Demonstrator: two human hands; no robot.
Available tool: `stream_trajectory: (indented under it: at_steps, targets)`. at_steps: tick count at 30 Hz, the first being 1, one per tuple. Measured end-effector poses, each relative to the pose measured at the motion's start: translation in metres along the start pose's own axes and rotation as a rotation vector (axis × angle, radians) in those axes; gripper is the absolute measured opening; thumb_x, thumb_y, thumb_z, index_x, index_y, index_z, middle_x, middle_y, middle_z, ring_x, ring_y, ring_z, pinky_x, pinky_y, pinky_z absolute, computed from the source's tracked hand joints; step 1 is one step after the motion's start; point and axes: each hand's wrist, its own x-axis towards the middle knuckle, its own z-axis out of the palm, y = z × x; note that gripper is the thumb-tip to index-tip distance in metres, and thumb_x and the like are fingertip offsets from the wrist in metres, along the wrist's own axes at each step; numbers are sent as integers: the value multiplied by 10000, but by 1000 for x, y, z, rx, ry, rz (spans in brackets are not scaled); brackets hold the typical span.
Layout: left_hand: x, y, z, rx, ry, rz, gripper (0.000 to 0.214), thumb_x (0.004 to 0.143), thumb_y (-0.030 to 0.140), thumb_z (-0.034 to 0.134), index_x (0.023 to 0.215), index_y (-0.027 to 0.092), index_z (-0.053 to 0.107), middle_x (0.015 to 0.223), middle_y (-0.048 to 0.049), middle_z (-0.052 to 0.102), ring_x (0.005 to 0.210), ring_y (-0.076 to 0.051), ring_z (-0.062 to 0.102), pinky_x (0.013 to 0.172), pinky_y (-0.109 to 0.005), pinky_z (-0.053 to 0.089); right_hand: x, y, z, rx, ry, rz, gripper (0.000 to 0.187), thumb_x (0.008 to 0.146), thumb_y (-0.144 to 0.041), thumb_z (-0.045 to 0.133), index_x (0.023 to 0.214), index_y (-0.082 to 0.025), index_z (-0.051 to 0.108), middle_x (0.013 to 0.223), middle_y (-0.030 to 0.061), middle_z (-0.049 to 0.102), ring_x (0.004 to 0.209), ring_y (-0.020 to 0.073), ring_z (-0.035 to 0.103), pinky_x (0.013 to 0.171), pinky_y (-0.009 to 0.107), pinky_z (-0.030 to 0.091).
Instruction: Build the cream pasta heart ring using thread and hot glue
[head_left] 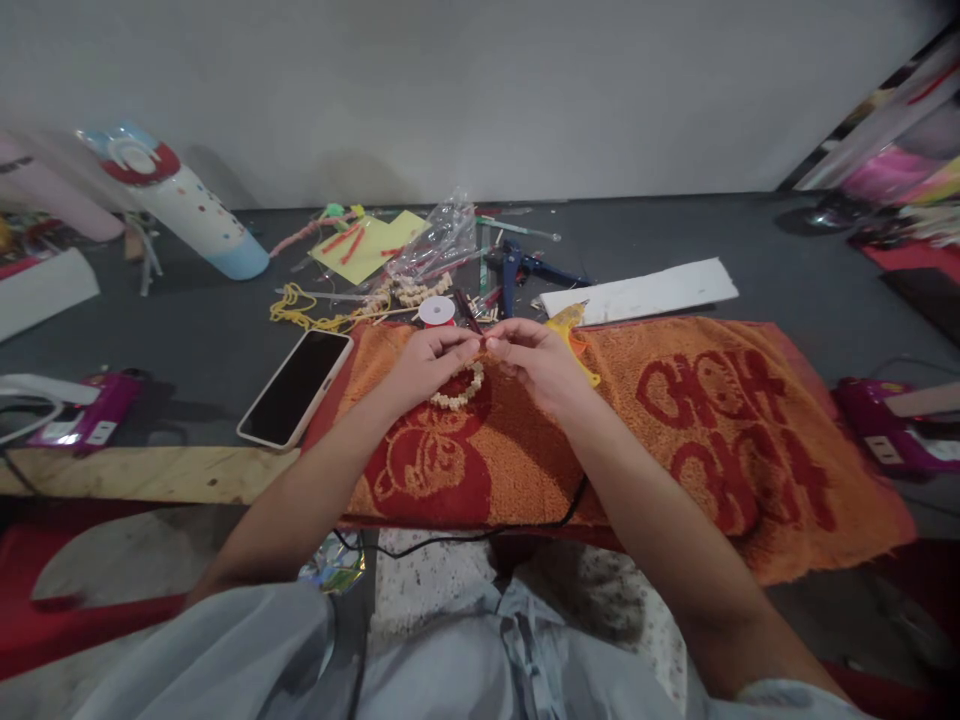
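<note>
My left hand (435,368) and my right hand (541,368) meet fingertip to fingertip over the orange towel (532,460). Both pinch at the same spot; what lies between the fingers is too small to make out. Just below my left fingers, a bracelet of pale, chip-like beads (459,392) hangs or lies, partly covered by that hand. Behind my fingers stands a spool (437,311) with a white top and red side. A yellow-and-orange tool (576,340) shows partly behind my right hand.
A phone (297,388) lies left of the towel. Farther back are yellow string (300,308), yellow paper (360,250), clear plastic, a blue-handled tool (511,275) and a white board (645,290). A bottle (187,210) leans in view at left. Purple devices (88,410) sit at both sides.
</note>
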Motion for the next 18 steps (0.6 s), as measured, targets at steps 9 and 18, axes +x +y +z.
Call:
stream_trajectory:
  at_steps: [9, 18]
  targets:
    - [0, 2, 4, -163, -64, -83, 437, 715, 549, 738, 772, 129, 630, 535, 75, 421, 412, -22, 293, 386, -178, 225, -2, -3, 4, 65, -42, 70, 307, 567, -366, 877, 733, -209, 672, 681, -51, 600, 565, 54, 427, 497, 219, 292]
    - [-1, -1, 3, -282, -52, -66, 441, 661, 540, 795, 721, 132, 640, 469, 81, 417, 372, -18, 276, 377, -188, 190, -1, -6, 4, 149, -31, 124, 254, 580, -342, 868, 759, -222, 733, 604, -65, 537, 542, 52, 379, 500, 212, 303]
